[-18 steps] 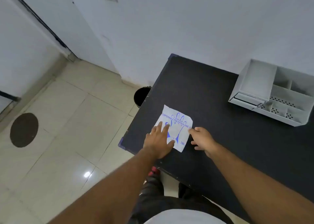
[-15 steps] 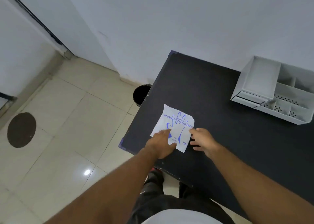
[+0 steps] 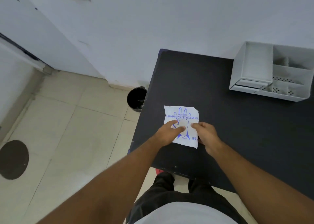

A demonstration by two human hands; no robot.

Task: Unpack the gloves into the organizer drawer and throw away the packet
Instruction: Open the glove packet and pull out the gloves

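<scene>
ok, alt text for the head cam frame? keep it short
Both hands, left hand and right hand, rest on a white glove packet printed in blue, lying flat near the edge of a black table. A white organizer sits at the table's far right; a black bin stands on the floor beside the table.

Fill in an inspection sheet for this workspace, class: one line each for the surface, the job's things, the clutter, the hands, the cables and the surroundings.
Surface: black table, matte, against a white wall.
Job's things: glove packet, white with blue print, lying flat near the table's left front corner, apparently unopened; white organizer at the far right, compartments look empty; black bin on the floor by the table's left edge.
Clutter: nothing seen.
Hands: left hand and right hand both rest fingertips on the packet's near half; whether either pinches it cannot be told.
Cables: nothing seen.
Surroundings: beige tiled floor with a dark round patch; a wall vent at the top.
</scene>
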